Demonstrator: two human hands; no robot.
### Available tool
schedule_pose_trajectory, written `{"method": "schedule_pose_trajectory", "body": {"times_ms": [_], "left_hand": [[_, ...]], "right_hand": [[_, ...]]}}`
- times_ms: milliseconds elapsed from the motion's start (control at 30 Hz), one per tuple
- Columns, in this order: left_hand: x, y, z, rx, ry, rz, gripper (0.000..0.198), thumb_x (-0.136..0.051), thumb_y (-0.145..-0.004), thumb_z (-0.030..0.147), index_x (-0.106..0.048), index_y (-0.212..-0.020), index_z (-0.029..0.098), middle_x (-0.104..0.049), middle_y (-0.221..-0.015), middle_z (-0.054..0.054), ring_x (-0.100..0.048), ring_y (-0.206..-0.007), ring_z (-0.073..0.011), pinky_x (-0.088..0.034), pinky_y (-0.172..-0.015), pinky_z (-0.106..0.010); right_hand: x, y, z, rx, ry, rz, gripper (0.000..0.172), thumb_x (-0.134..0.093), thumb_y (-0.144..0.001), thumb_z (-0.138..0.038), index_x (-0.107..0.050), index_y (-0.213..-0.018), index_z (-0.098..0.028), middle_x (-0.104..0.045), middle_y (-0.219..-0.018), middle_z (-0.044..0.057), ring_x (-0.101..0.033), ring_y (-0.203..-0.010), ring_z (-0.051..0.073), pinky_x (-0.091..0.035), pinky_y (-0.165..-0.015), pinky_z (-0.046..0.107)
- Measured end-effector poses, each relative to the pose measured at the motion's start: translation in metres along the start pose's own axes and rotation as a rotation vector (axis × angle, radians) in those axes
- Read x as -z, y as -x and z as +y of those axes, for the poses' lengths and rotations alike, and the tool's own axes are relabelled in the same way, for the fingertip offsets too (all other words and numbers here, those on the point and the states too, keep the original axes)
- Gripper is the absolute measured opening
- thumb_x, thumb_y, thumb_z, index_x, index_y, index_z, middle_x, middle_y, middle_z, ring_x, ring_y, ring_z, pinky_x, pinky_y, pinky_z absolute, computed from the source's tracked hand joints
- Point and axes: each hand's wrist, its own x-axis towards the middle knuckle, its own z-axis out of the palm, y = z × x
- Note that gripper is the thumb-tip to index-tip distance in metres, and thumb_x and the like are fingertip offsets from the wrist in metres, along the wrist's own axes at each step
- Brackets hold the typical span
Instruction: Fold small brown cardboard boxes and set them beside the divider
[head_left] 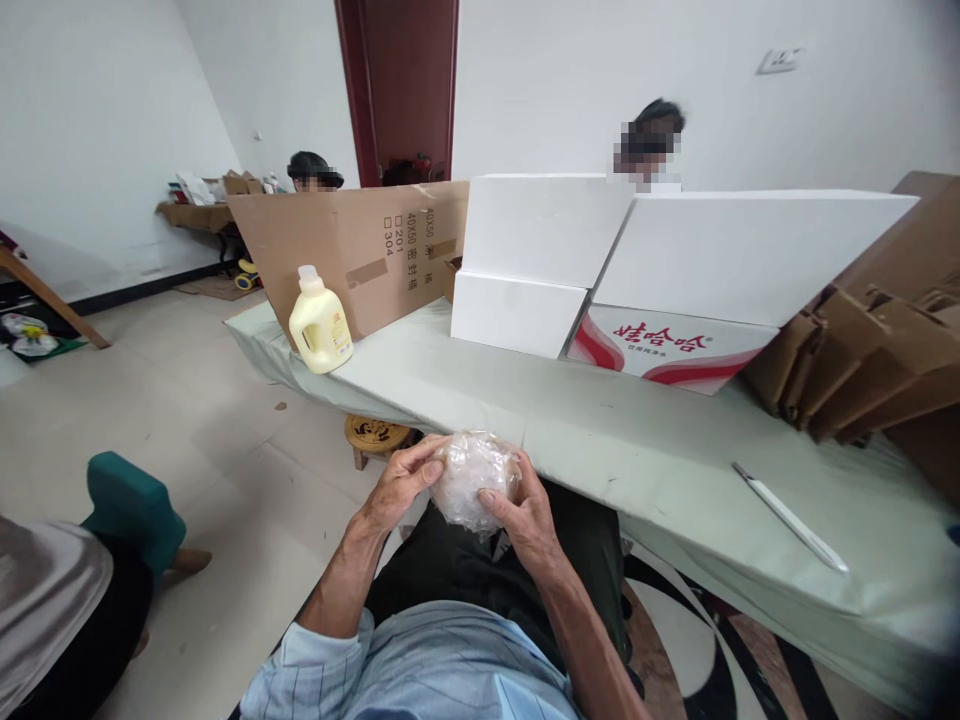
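Between my two hands, over my lap at the table's near edge, is a roundish bundle wrapped in clear crinkled plastic [474, 478]; its contents are whitish and blurred by the wrap. My left hand [405, 482] grips its left side, thumb on top. On the other side my right hand [529, 510] curls round it, with the thumb pressed on the front. The fingers underneath are hidden. To the right on the table lies a slim white craft knife [791, 518], apart from both hands.
A pale green cloth covers the table [555, 410]. On it stand a yellow detergent bottle [322, 322], a large brown carton [360, 255], white boxes [544, 230] and folded cardboard [862, 370]. Two people sit behind the boxes. A wooden stool [377, 434] is under the table's edge.
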Motion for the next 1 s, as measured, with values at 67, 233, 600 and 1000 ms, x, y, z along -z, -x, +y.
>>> {"method": "schedule_pose_trajectory", "body": {"times_ms": [67,233,600,1000], "left_hand": [[-0.005,-0.001,-0.003,0.024,0.069,0.020,0.059,-0.086,-0.085,0.062,-0.084,-0.125,0.019,-0.076,-0.129,-0.015,-0.064,-0.126,-0.0334,-0.051,-0.106,-0.038],[-0.015,-0.002,-0.014,-0.063,0.079,0.116,0.044,-0.087,-0.086,0.057,-0.089,-0.105,0.018,-0.077,-0.110,-0.012,-0.067,-0.105,-0.0256,-0.051,-0.088,-0.031],[0.000,-0.002,0.019,-0.157,-0.261,-0.031,0.054,-0.071,-0.097,0.066,-0.087,-0.117,0.019,-0.076,-0.110,-0.013,-0.066,-0.105,-0.0283,-0.050,-0.091,-0.035],[-0.009,-0.002,0.021,-0.289,-0.482,0.035,0.047,-0.065,-0.103,0.057,-0.083,-0.085,0.017,-0.062,-0.080,-0.005,-0.056,-0.074,-0.0182,-0.041,-0.068,-0.030]], "right_hand": [[-0.001,0.000,0.000,0.015,0.013,-0.015,0.062,-0.093,-0.074,-0.050,-0.071,-0.126,-0.026,-0.074,-0.117,0.005,-0.066,-0.103,0.026,-0.056,-0.090,0.035],[0.002,-0.001,-0.004,0.027,0.035,-0.024,0.063,-0.094,-0.074,-0.047,-0.070,-0.128,-0.026,-0.073,-0.120,0.005,-0.065,-0.106,0.026,-0.055,-0.092,0.035],[0.005,0.008,-0.021,-0.019,0.099,-0.144,0.064,-0.094,-0.076,-0.044,-0.069,-0.133,-0.027,-0.073,-0.118,0.003,-0.066,-0.104,0.026,-0.054,-0.090,0.033],[0.003,0.007,-0.033,-0.021,0.245,-0.225,0.063,-0.089,-0.083,-0.050,-0.066,-0.135,-0.025,-0.071,-0.125,0.005,-0.065,-0.111,0.027,-0.054,-0.098,0.034]]}}
